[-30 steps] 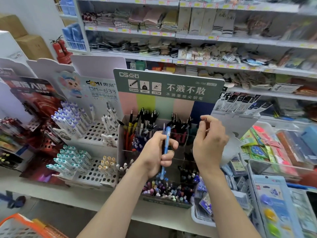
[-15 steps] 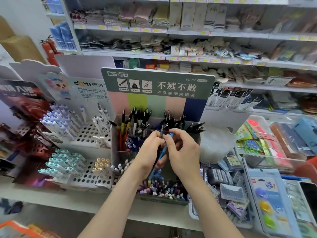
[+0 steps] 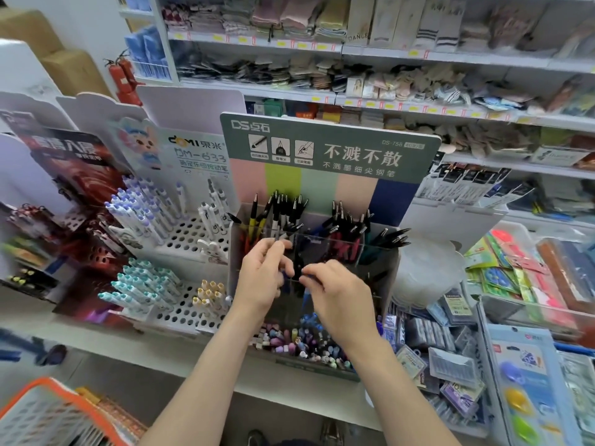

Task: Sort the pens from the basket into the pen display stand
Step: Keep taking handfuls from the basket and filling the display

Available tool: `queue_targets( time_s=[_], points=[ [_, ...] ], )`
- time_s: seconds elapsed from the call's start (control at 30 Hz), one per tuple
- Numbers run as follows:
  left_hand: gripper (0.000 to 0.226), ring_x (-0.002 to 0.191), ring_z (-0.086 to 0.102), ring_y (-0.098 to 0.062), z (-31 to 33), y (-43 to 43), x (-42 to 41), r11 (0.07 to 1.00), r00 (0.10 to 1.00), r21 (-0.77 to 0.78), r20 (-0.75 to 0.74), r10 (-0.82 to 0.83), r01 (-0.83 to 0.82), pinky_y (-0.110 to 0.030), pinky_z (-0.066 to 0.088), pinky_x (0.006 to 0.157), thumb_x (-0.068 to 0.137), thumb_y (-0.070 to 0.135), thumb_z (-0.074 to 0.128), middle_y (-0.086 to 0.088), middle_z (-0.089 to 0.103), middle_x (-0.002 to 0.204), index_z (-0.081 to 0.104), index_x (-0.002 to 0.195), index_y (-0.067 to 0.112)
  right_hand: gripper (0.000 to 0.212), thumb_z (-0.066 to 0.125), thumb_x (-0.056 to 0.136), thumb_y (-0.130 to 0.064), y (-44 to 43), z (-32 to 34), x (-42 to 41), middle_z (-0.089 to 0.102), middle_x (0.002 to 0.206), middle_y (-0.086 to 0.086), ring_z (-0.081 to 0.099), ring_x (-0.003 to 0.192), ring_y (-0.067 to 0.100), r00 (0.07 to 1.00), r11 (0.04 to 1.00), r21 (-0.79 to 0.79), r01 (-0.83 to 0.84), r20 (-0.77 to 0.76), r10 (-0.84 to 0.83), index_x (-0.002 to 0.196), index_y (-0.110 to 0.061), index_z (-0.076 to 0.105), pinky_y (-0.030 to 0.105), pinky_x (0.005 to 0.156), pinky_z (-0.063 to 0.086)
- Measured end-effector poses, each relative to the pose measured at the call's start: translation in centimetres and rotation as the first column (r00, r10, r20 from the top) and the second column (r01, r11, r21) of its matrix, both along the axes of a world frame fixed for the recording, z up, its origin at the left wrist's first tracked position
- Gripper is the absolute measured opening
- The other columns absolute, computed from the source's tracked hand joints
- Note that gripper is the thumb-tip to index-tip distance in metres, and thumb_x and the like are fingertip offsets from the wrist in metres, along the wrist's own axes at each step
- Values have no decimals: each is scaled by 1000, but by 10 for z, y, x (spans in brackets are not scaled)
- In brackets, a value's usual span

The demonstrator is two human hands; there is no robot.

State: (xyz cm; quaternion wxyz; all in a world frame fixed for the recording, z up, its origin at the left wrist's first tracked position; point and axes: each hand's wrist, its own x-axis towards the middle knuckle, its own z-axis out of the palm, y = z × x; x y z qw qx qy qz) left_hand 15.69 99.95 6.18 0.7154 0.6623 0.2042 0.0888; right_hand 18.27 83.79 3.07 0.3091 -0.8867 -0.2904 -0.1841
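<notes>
**Item: pen** (image 3: 297,268): 1 slim stick, dark with blue showing, blurred. It stands roughly upright between the 2 hands, in front of the middle tier of the pen display stand (image 3: 322,191).

**Handling (judged):** light, rigid plastic barrel, smooth and likely a little slippery. It is not fragile, though the tip and clip could snag on neighbouring pens. Best held by a 2-finger pinch on the upper barrel, leaving the lower end free to drop into a compartment.

**Right hand** (image 3: 335,294): fingers curled, thumb and forefinger closed in a pinch on the pen at about its mid-length. The remaining fingers are tucked under.

**Left hand** (image 3: 262,275): fingers loosely curled, tips raised near the clear front wall of the far tier, just left of the pen. Blur hides whether it actually grips the pen or only steadies it, so I cannot tell.

**Stand:** tiered clear compartments.
- Far row: black-capped pens.
- Near row: pastel caps.
- Middle section, under the hands: comparatively open.

**Basket** (image 3: 42,413): orange rim, near left corner, well apart from both hands.

**Neighbour:** white perforated rack (image 3: 180,239), on the shelf just left of the stand.
</notes>
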Motion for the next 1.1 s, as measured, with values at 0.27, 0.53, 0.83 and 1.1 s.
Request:
queue_targets(
  time_s=[0.27,0.53,0.83,1.1],
  points=[
    [20,46,39,-4,7,-5,-8,994,995,45,19,-100,99,-14,30,44,110,18,55,-11,56,74,55,108,-2,20,65,99,-47,6,0,-4,76,85,-11,70,74,16,976,997,-71,9,-216,-24,103,-33,79,37,63,57],
    [14,58,51,-12,12,-7,-6,965,966,96,62,-249,243,-18,39,50,106,17,63,0,63,71,71,100,6,18,64,106,-28,4,41,3,77,88,-21,71,86,1,877,891,427,155,-474,75,105,-28,82,14,74,51],
    [19,72,67,-19,12,-3,-4,958,964,179,99,-245,225,-29,55,64,107,18,62,-4,72,79,77,96,14,14,63,108,-26,3,55,11,74,87,-12,70,83,10,896,860,499,108,-424,133,105,-24,76,28,74,56],
    [34,72,67,-13,0,3,-3,923,996,374,57,75,-91,-43,63,69,97,1,54,5,73,89,75,103,28,18,50,113,-19,3,46,7,62,91,-6,56,72,12,981,864,468,186,-46,-186,112,-13,67,25,65,45]
  ],
)
